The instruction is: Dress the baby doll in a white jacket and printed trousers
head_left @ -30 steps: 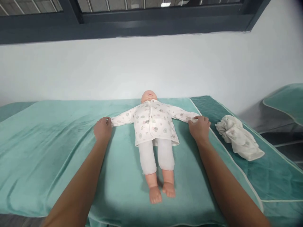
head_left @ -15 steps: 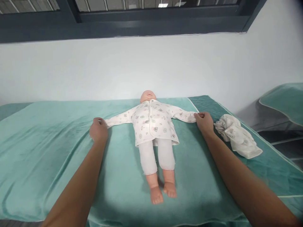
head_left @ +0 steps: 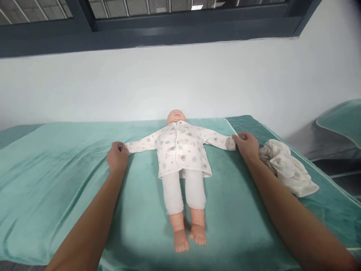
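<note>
The left hand (head_left: 117, 158) is pinching the cuff of the doll's (head_left: 180, 171) printed shirt (head_left: 180, 148), fingers closed on the fabric at the end of the sleeve that is stretching away to this hand's right. Between the two hands the doll is lying face up on the teal blanket (head_left: 56, 180), its head pointing away toward the white wall (head_left: 180, 82) and its feet toward the person, so its long axis is running front to back while the sleeves are spreading crosswise. It is looking light, with hard limbs, and the shirt thin, soft and likely to wrinkle or slip, so cuffs and hem are seeming the surest places to grip. The right hand (head_left: 247, 146) is closing on the other cuff, just to its left. A crumpled white cloth (head_left: 287, 169) is lying just beside this hand, on its right.
</note>
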`<state>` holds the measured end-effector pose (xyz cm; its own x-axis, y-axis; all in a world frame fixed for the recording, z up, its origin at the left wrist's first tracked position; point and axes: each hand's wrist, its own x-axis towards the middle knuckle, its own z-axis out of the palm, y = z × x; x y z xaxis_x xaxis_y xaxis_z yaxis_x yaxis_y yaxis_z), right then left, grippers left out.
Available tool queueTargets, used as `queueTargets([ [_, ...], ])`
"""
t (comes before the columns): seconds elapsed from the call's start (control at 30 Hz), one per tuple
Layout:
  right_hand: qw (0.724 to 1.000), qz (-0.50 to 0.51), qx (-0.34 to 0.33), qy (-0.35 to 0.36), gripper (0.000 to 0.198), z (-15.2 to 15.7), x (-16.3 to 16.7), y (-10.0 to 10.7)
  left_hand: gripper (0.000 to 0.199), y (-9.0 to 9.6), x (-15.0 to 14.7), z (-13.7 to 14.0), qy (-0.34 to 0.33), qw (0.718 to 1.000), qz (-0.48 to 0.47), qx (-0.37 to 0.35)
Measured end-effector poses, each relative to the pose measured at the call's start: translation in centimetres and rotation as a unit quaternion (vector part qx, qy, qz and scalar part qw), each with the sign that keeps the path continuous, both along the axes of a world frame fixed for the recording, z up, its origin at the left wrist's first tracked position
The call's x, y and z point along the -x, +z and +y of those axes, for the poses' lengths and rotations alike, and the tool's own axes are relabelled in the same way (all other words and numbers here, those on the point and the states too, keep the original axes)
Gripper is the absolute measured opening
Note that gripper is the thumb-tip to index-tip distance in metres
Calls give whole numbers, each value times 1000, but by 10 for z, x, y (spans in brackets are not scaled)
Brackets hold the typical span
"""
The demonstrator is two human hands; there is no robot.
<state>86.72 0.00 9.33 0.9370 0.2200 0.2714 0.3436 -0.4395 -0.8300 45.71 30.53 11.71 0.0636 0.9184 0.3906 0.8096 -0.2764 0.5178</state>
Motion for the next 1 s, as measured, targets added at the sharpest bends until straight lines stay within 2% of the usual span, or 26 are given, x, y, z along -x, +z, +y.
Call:
queueTargets([
  [0.1,996,-25,88,13,36,-4,4,2,25,0,0,0,-6,1000,-9,-4],
  [0.23,994,-24,96,43,41,-1,2,-3,27,-1,1,1,-14,1000,-9,-3],
  [0.3,996,-11,56,66,46,2,-2,-6,28,-1,1,2,-16,1000,-9,-5],
  [0.47,978,30,-147,144,58,9,-8,-8,25,-3,1,4,-20,999,-20,-17],
  [0.53,974,21,-175,145,59,11,-7,-6,24,-4,2,4,-33,998,-35,-42],
  [0.77,981,-8,-116,152,60,13,-11,-7,22,-3,4,-3,-69,985,-106,-114],
  [0.87,984,-25,-75,163,60,16,-14,-13,19,-5,3,0,-83,979,-153,-110],
  [1.0,991,-44,-18,123,57,19,-18,-18,14,-7,4,5,-100,967,-213,-95],
])
